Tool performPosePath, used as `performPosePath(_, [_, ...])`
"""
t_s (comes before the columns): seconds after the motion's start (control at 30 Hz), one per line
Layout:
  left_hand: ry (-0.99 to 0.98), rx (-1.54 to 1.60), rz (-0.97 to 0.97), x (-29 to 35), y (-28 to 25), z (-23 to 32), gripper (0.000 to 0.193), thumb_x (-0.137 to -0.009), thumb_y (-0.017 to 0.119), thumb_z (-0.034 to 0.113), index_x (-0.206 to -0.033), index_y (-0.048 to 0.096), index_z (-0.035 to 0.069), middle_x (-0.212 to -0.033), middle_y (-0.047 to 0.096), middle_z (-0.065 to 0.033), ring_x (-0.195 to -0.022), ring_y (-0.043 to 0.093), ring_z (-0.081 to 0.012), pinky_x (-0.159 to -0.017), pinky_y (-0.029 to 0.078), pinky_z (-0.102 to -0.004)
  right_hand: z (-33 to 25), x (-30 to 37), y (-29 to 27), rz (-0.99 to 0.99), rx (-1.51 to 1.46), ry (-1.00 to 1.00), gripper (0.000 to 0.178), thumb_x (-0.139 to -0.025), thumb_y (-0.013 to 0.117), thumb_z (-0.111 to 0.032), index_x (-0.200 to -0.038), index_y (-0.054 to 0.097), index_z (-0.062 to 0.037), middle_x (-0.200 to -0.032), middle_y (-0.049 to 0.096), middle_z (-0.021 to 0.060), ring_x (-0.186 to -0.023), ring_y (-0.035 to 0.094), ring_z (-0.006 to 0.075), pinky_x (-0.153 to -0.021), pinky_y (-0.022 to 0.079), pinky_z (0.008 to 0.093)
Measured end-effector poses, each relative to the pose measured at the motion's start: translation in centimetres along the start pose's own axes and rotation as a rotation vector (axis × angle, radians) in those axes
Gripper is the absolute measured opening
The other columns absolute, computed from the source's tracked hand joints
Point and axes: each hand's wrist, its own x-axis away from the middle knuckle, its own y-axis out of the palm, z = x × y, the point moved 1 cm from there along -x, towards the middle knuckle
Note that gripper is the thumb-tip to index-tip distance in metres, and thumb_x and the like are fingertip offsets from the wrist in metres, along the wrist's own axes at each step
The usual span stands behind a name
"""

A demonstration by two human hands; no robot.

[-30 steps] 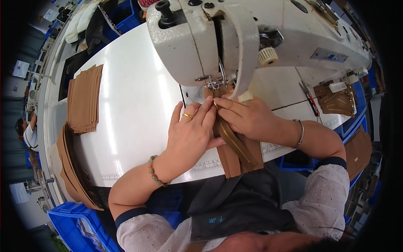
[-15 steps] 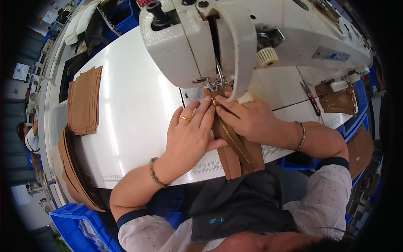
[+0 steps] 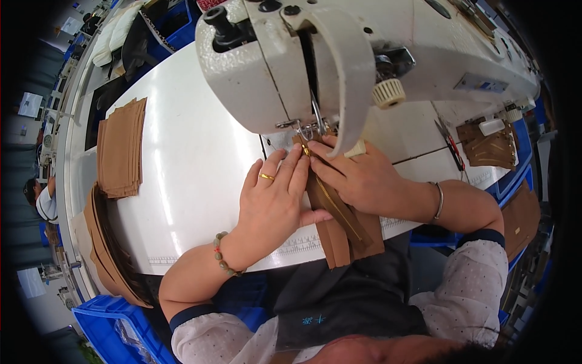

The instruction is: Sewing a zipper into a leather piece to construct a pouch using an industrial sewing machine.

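A brown fabric piece point(image 3: 334, 242) with a brown zipper point(image 3: 330, 197) on it lies under the presser foot point(image 3: 308, 128) of a white sewing machine point(image 3: 242, 79). Its lower end hangs over the table's front edge. My left hand point(image 3: 273, 197) rests flat along the left side of the zipper, fingertips close to the foot and thumb stretched onto the fabric. From the right, my right hand point(image 3: 367, 179) lies with fingers extended over the fabric. Between both hands' fingertips sits the gold zipper slider point(image 3: 305, 150). The undersides of my fingers are hidden.
A stack of brown fabric panels point(image 3: 121, 148) lies on the white table point(image 3: 182, 164) at left. Curved brown pieces point(image 3: 109, 249) hang at the left edge above a blue crate point(image 3: 115, 321). Scissors point(image 3: 451, 145) and zippered pieces point(image 3: 485, 145) lie at right.
The view has shifted slightly. The fabric's lower end sits a little nearer to me, and my left thumb lies more visibly across it. Both hands keep nearly the same place beside the foot.
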Motion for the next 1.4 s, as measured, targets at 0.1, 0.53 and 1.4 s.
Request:
performPosePath(0.1, [0.004, 0.019, 0.0, -0.1, 0.0, -0.2, 0.092, -0.07, 0.077, 0.067, -0.132, 0.063, -0.001, -0.138, 0.064, -0.0118, -0.119, 0.059, -0.0302, -0.1, 0.049, -0.0405, -0.1, 0.1, 0.0, -0.019, 0.01, 0.004, 0.034, -0.085, 0.065, -0.023, -0.113, 0.068, -0.0044, -0.12, 0.067, 0.0107, -0.111, 0.063, 0.0297, -0.099, 0.051, 0.0466])
performPosePath(0.53, [0.02, 0.022, -0.027, -0.6, -0.2, -0.4, 0.09, -0.069, 0.076, 0.069, -0.127, 0.066, 0.001, -0.14, 0.063, -0.0111, -0.116, 0.061, -0.0311, -0.098, 0.049, -0.0406, -0.3, 0.4, -0.4, -0.043, 0.048, 0.013, 0.034, -0.086, 0.064, -0.025, -0.112, 0.069, -0.0039, -0.122, 0.066, 0.0124, -0.121, 0.061, 0.0348, -0.1, 0.05, 0.0544])
performPosePath(1.4, [0.04, 0.06, 0.033, -0.3, 0.0, 0.6, 0.087, -0.068, 0.083, 0.057, -0.133, 0.063, 0.002, -0.136, 0.065, -0.0113, -0.124, 0.06, -0.0321, -0.105, 0.049, -0.0432, -0.2, 0.1, -1.6, -0.111, -0.013, 0.086, 0.042, -0.079, 0.072, -0.027, -0.113, 0.071, -0.0023, -0.121, 0.068, 0.0132, -0.121, 0.061, 0.0295, -0.106, 0.047, 0.0475])
